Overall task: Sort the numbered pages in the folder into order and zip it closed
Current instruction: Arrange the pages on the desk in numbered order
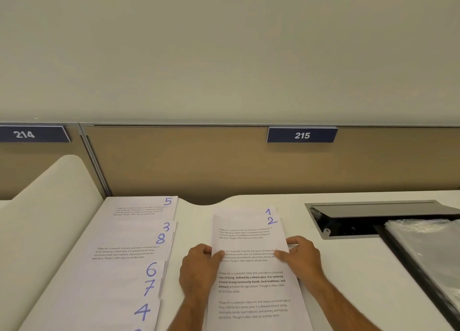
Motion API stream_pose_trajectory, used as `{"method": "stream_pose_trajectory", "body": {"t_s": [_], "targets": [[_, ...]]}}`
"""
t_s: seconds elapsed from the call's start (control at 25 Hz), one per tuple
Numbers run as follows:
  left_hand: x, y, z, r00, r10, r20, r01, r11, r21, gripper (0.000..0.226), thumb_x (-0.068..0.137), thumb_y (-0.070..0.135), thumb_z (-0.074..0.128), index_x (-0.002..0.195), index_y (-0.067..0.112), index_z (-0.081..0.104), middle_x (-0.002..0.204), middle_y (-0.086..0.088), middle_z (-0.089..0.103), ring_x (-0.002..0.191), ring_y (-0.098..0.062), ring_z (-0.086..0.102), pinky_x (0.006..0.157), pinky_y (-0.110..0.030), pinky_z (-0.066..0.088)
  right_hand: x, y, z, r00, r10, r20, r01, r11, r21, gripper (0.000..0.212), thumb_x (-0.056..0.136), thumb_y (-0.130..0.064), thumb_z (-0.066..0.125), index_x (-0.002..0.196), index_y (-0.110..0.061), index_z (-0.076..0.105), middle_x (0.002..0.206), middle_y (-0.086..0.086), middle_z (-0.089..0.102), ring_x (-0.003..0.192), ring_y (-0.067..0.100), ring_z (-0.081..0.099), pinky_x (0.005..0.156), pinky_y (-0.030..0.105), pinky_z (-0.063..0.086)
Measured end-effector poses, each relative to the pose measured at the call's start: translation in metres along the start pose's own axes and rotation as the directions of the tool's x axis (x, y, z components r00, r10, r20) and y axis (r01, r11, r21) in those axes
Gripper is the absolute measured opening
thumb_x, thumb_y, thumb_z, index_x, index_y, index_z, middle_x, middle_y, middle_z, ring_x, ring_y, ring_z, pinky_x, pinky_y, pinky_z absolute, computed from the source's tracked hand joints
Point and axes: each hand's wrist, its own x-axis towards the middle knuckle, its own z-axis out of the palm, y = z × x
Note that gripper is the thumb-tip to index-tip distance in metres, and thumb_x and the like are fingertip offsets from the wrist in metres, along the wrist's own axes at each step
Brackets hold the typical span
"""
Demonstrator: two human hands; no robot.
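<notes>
Page 2 [249,241] lies on top of page 1 [267,211], whose number peeks out above it, in the middle of the white desk. My left hand [199,268] pinches the left edge of page 2, thumb on top. My right hand [301,258] pinches its right edge the same way. To the left, overlapping pages lie in a column, numbered from far to near 5 [168,201], 3 [166,227], 8 [160,238], 6 [151,269], 7 [149,287] and 4 [142,312]. The open folder [428,253], black-edged with clear plastic sleeves, lies at the right.
A grey cable hatch [373,211] stands open in the desk behind the folder. A tan partition [199,161] with number plates 214 and 215 runs along the back. A cream divider [49,193] borders the desk on the left.
</notes>
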Motion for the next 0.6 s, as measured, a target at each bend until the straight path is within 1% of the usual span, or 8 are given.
{"method": "stream_pose_trajectory", "body": {"t_s": [0.08,0.2,0.28,0.36,0.44,0.48,0.52,0.6], "targets": [[0.002,-0.002,0.001,1.0,-0.004,-0.02,0.004,1.0,0.006,0.03,0.08,0.052,0.076,0.09,0.03,0.057,0.084,0.016,0.063,0.084,-0.014,0.065,0.077,-0.032,0.054,0.0,0.001,0.002,1.0,-0.002,-0.018,0.001,0.999,-0.049,0.048,0.067,-0.03,0.092,0.105,-0.017,0.065,0.096,0.002,0.069,0.085,0.021,0.067,0.08,0.038,0.057],[0.004,-0.003,0.004,1.0,-0.017,-0.022,0.017,1.0,-0.004,0.046,0.078,0.056,0.075,0.108,0.032,0.049,0.096,0.007,0.065,0.09,-0.018,0.064,0.078,-0.033,0.053,-0.008,-0.004,-0.001,0.998,0.0,-0.055,-0.009,0.987,-0.162,0.058,0.069,-0.041,0.089,0.113,-0.022,0.056,0.106,0.0,0.063,0.095,0.023,0.064,0.079,0.035,0.053],[0.005,-0.001,0.0,1.0,0.012,-0.004,-0.012,1.0,-0.013,0.051,0.079,0.06,0.073,0.113,0.032,0.046,0.096,0.005,0.066,0.089,-0.018,0.065,0.08,-0.034,0.054,-0.014,-0.015,-0.002,0.991,-0.084,-0.102,0.052,0.958,-0.281,0.059,0.075,-0.049,0.082,0.119,-0.024,0.053,0.113,-0.004,0.059,0.101,0.022,0.063,0.076,0.031,0.049],[0.009,-0.005,-0.013,0.995,0.101,-0.008,-0.1,0.994,0.032,0.047,0.082,0.062,0.069,0.113,0.032,0.049,0.087,0.007,0.066,0.083,-0.014,0.064,0.077,-0.032,0.054,-0.02,-0.035,0.003,0.967,-0.223,-0.126,0.171,0.929,-0.329,0.048,0.081,-0.051,0.075,0.116,-0.025,0.055,0.109,-0.008,0.058,0.097,0.019,0.063,0.074,0.029,0.046],[0.018,-0.015,-0.039,0.974,0.221,-0.047,-0.212,0.966,0.147,0.04,0.086,0.061,0.064,0.112,0.032,0.053,0.081,0.013,0.061,0.083,-0.011,0.062,0.071,-0.028,0.047,-0.024,-0.06,0.019,0.929,-0.359,-0.09,0.322,0.904,-0.28,0.029,0.084,-0.045,0.075,0.101,-0.026,0.061,0.098,-0.011,0.06,0.085,0.012,0.06,0.073,0.029,0.047],[0.026,-0.023,-0.055,0.944,0.317,-0.093,-0.292,0.933,0.211,0.04,0.086,0.062,0.061,0.11,0.031,0.056,0.082,0.014,0.06,0.085,-0.011,0.06,0.07,-0.029,0.044,-0.026,-0.073,0.032,0.911,-0.408,-0.059,0.385,0.892,-0.237,0.022,0.083,-0.041,0.076,0.093,-0.027,0.062,0.092,-0.011,0.06,0.08,0.008,0.058,0.073,0.029,0.048],[0.035,-0.034,-0.07,0.89,0.433,-0.142,-0.382,0.878,0.288,0.044,0.085,0.066,0.057,0.109,0.029,0.06,0.084,0.015,0.06,0.087,-0.014,0.06,0.069,-0.031,0.044,-0.026,-0.086,0.047,0.895,-0.446,-0.019,0.434,0.88,-0.195,0.019,0.083,-0.037,0.077,0.087,-0.028,0.062,0.088,-0.012,0.06,0.077,0.005,0.057,0.073,0.028,0.048],[0.058,-0.057,-0.097,0.777,0.61,-0.153,-0.488,0.738,0.466,0.066,0.08,0.077,0.044,0.11,0.024,0.066,0.099,0.008,0.068,0.094,-0.021,0.063,0.072,-0.036,0.048,-0.025,-0.112,0.082,0.865,-0.495,0.087,0.502,0.854,-0.137,0.017,0.083,-0.033,0.078,0.085,-0.027,0.062,0.087,-0.01,0.063,0.078,0.005,0.058,0.075,0.025,0.047]]}}
